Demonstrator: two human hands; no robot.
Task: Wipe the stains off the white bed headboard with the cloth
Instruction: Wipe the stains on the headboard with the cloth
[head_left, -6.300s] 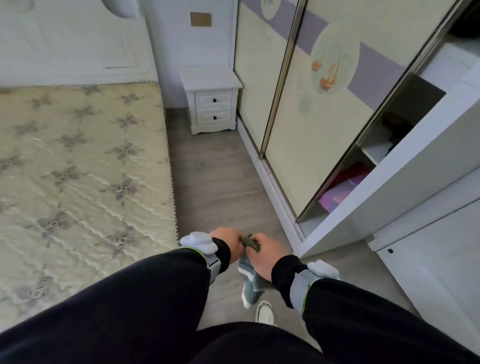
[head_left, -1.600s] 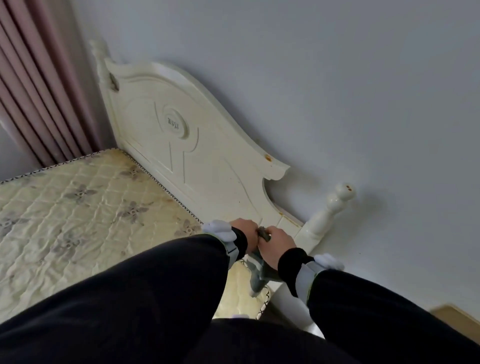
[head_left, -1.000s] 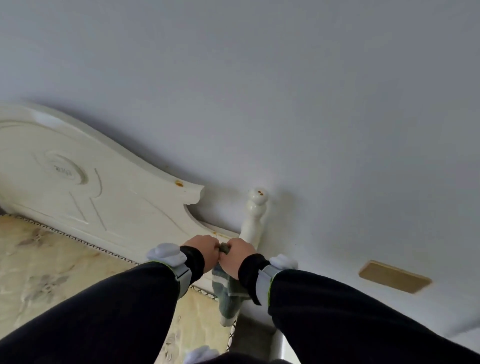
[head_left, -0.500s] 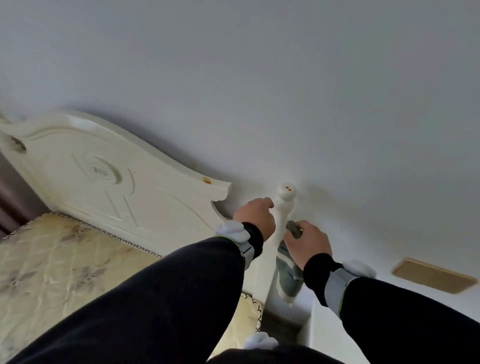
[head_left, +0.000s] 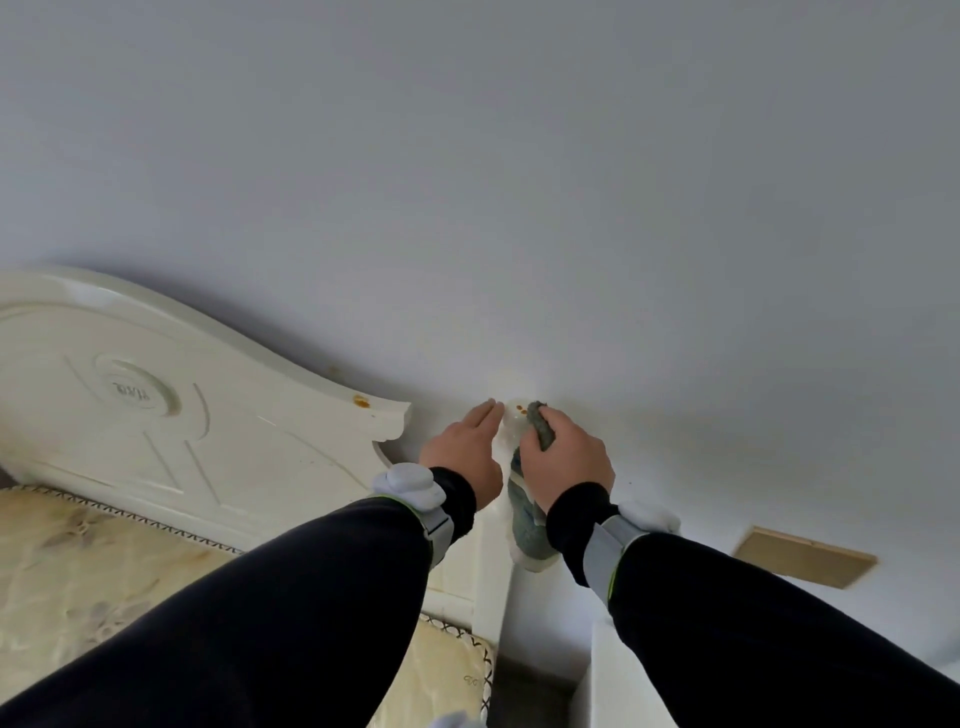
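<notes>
The white carved headboard (head_left: 156, 415) stands against the wall, with an orange-brown stain (head_left: 360, 400) on its curved top edge. At its right end rises a round-topped bedpost (head_left: 513, 415) bearing small orange spots. My right hand (head_left: 563, 460) grips a grey-green cloth (head_left: 527, 525) and holds its bunched end against the post's knob; the rest of the cloth hangs down. My left hand (head_left: 465, 449) lies flat with straight fingers against the post's left side.
A patterned cream mattress (head_left: 78, 566) lies below the headboard. The white top of a nightstand (head_left: 608, 675) stands to the right of the bed, with a narrow gap between. A tan plate (head_left: 802, 556) sits on the grey wall at right.
My right hand has lifted the cloth from beside the post up to its knob. My left hand has opened flat against the post. The view has shifted slightly left.
</notes>
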